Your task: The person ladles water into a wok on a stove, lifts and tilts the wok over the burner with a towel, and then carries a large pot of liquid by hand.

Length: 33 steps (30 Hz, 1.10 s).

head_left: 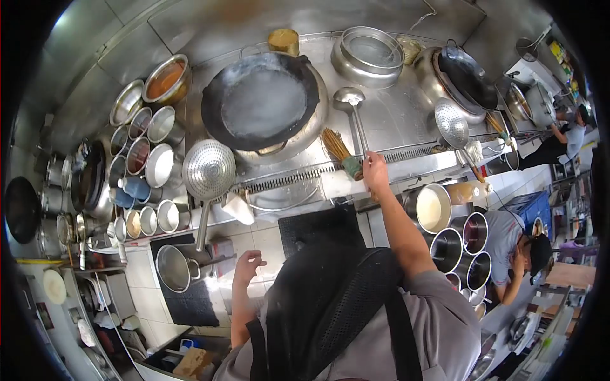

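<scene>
My right hand (375,173) is closed around the handle end of a ladle (350,96), whose bowl rests on the steel stove top. Just left of that hand lies a bamboo wok brush (342,153) with a green binding. My left hand (248,267) hangs in the air in front of the counter, fingers loosely bent and apart, nothing in it. Nearest to it are a perforated strainer (210,170), its handle jutting over the edge, and a white cloth (237,207). A big black wok (262,101) with cloudy, steaming contents sits on the burner ahead.
Several seasoning pots (159,164) crowd the left side. A steel pot (367,56) and a second wok (468,78) stand at the back right. Containers with liquids (433,208) are right of my arm. A bent-over person (508,247) is close on the right; another person (572,136) is farther off.
</scene>
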Available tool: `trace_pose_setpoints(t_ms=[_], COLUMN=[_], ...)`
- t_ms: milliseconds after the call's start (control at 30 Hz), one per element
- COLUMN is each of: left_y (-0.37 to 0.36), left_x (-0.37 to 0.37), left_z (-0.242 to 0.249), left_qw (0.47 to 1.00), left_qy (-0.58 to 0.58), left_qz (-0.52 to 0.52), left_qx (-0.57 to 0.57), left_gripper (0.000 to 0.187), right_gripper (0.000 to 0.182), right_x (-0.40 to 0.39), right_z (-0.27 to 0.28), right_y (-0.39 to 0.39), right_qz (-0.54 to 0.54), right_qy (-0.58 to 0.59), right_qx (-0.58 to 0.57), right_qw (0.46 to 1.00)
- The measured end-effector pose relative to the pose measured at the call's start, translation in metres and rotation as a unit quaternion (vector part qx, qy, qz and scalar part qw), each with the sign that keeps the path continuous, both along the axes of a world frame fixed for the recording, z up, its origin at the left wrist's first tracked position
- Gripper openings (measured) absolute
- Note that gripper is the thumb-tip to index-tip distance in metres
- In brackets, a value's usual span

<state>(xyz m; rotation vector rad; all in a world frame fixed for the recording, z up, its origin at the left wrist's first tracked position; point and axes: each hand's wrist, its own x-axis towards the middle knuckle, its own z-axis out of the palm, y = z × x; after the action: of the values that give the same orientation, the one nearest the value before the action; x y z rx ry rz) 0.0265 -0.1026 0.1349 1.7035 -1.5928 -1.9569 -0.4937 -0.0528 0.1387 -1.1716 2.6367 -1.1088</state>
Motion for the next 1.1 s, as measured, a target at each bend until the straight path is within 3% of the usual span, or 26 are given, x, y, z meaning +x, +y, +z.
trace_pose_setpoints(t_ms=[33, 133, 233, 333, 367, 467, 533, 633, 733, 833, 933, 967, 1033, 1100], left_y=[-0.010, -0.041, -0.063, -0.080, -0.086, -0.102, -0.111, -0.126, -0.144, -0.160, -0.182, -0.191, -0.208, -0.221], left_x=[-0.020, -0.084, -0.157, -0.236, -0.260, -0.333, -0.387, -0.461, -0.526, -0.588, -0.645, -0.663, -0.696, -0.727], left_z=[0.019, 0.069, 0.111, 0.130, 0.128, 0.124, 0.138, 0.133, 0.129, 0.131, 0.115, 0.108, 0.108, 0.102], left_qw=[0.999, 0.989, 0.987, 0.982, 0.975, 0.953, 0.947, 0.869, 0.898, 0.888, 0.901, 0.907, 0.917, 0.928], left_qy=[0.040, 0.119, 0.118, 0.145, 0.164, 0.212, 0.196, 0.218, 0.195, 0.211, 0.212, 0.202, 0.161, 0.144], left_qz=[-0.003, 0.001, -0.017, -0.050, -0.072, -0.151, -0.212, -0.321, -0.324, -0.313, -0.274, -0.258, -0.249, -0.224], left_qx=[-0.036, -0.085, -0.103, -0.113, -0.133, -0.156, -0.138, -0.307, -0.225, -0.263, -0.263, -0.266, -0.269, -0.260], left_gripper=[0.028, 0.029, 0.025, 0.019, 0.018, 0.024, 0.031, 0.041, 0.043, 0.044, 0.046, 0.047, 0.055, 0.061], right_gripper=[0.030, 0.047, 0.066, 0.064, 0.061, 0.058, 0.052, 0.048, 0.045, 0.029, 0.020, 0.020, 0.022, 0.021], right_x=[-0.010, -0.034, -0.050, -0.062, -0.072, -0.097, -0.123, -0.185, -0.257, -0.322, -0.369, -0.377, -0.382, -0.371], right_z=[-0.005, -0.012, -0.018, -0.018, -0.029, 0.001, 0.017, 0.037, 0.058, 0.069, 0.051, 0.048, 0.053, 0.054], right_y=[-0.008, -0.038, -0.056, -0.064, -0.061, -0.044, -0.042, -0.069, -0.119, -0.169, -0.205, -0.208, -0.207, -0.196], right_qz=[-0.015, -0.044, -0.018, -0.033, -0.032, -0.007, 0.000, -0.005, -0.052, -0.084, -0.073, -0.056, -0.015, 0.005], right_qy=[0.010, 0.031, 0.027, -0.016, -0.035, -0.104, -0.072, -0.011, -0.040, -0.090, -0.061, -0.229, -0.539, -0.590], right_qx=[0.033, 0.143, 0.262, 0.256, 0.166, 0.074, -0.034, -0.129, -0.094, -0.061, 0.010, -0.029, -0.102, -0.154], right_qw=[0.999, 0.988, 0.965, 0.966, 0.985, 0.992, 0.997, 0.992, 0.993, 0.990, 0.995, 0.971, 0.836, 0.793])
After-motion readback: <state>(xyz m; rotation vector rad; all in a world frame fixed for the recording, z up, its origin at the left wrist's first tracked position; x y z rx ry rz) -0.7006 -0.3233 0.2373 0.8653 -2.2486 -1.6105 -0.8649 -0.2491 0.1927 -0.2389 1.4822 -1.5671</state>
